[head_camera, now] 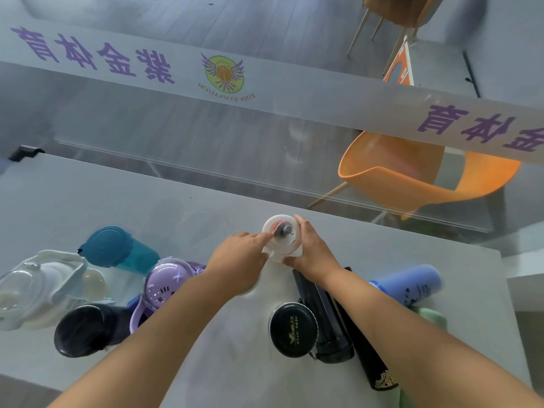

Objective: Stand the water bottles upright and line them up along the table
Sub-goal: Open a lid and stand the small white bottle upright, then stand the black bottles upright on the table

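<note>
Both our hands are wrapped on the white bottle (282,238): left hand (240,260) cupping its near-left side with a finger up on the lid, right hand (313,250) clasping the right wall. It stands upright near the far edge of the table (441,295), apart from the other bottles. Looks like light, smooth plastic, likely slippery, so we'd hold the body low, not the small lid fitting. The black bottle (321,316) and blue bottle (412,282) lie flat nearby.
</note>
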